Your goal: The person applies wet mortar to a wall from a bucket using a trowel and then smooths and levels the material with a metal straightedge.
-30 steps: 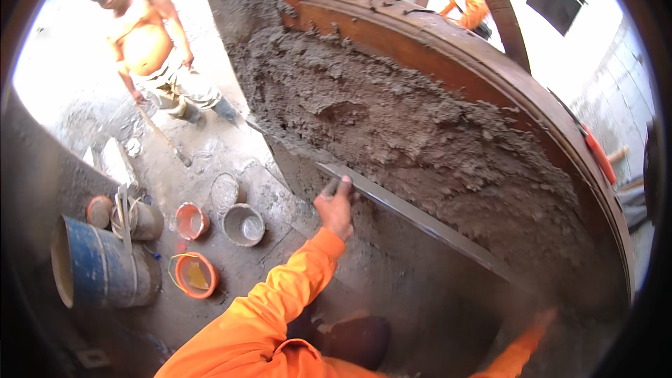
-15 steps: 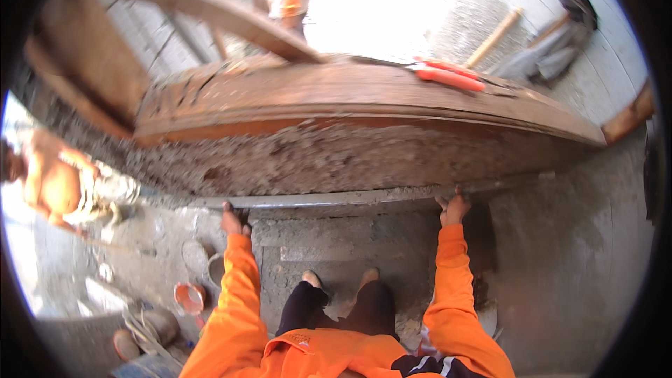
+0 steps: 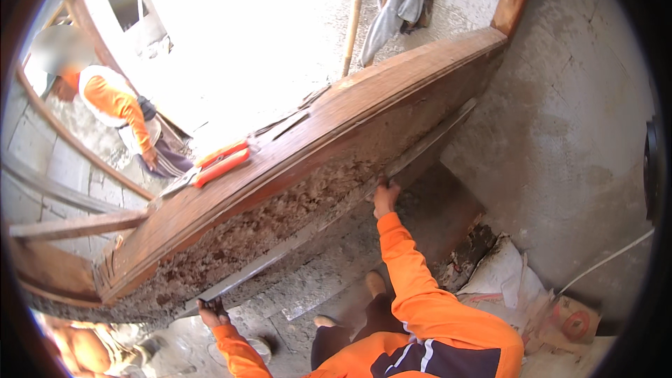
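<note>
A long, straight metal bar (image 3: 274, 253) lies along the lower edge of a band of rough wet mortar (image 3: 241, 232), beneath a wooden window sill (image 3: 336, 126). Near its lower-left end, my left hand (image 3: 213, 312) is closed around the bar. My right hand (image 3: 384, 198) grips it farther up to the right, and the far end runs on past that hand toward the wall corner. A tool with two orange-red handles (image 3: 222, 166) rests on the sill, beside some flat grey strips (image 3: 280, 128).
A co-worker in orange (image 3: 115, 101) stands beyond the frame, and a bare-torsoed person (image 3: 78, 351) is at lower left. Sacks (image 3: 498, 274) and a cable (image 3: 605, 259) lie by the right wall (image 3: 560, 140). A bucket (image 3: 257, 348) stands beside my left forearm.
My view has turned and tilted, so the sill and bar now slant up to the right. Both hands stay on the bar. The co-worker in orange shows more fully.
</note>
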### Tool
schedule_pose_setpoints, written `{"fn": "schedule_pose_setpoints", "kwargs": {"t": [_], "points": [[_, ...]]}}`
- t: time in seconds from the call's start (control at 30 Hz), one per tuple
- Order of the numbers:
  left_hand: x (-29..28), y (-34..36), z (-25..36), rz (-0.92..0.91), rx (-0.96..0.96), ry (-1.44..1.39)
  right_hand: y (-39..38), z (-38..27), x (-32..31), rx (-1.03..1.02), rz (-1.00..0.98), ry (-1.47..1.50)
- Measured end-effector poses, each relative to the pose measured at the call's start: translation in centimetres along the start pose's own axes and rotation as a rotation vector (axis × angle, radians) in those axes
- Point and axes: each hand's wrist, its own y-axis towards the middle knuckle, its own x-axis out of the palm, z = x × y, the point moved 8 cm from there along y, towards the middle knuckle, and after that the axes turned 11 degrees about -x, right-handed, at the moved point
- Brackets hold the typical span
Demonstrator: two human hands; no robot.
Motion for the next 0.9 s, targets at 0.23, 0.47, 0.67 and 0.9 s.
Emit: {"fn": "schedule_pose_setpoints", "kwargs": {"t": [0.23,0.47,0.67,0.9], "points": [[-1.3,1.7,1.0,0.003,0.091,0.111,-1.2,6.1,0.4,0.311,-0.040,0.108],[0.0,-0.6,5.6,-0.045,0.129,0.033,-2.0,-4.2,2.2,-0.330,0.025,0.064],[6.3,-3.3,5.1,-0.966,-0.010,0.105,-3.7,-2.7,2.6,-0.047,-0.025,0.232],[2.4,-3.1,10.3,-0.148,0.187,0.080,-4.2,-9.1,4.1,-0.318,-0.037,0.111]]}}
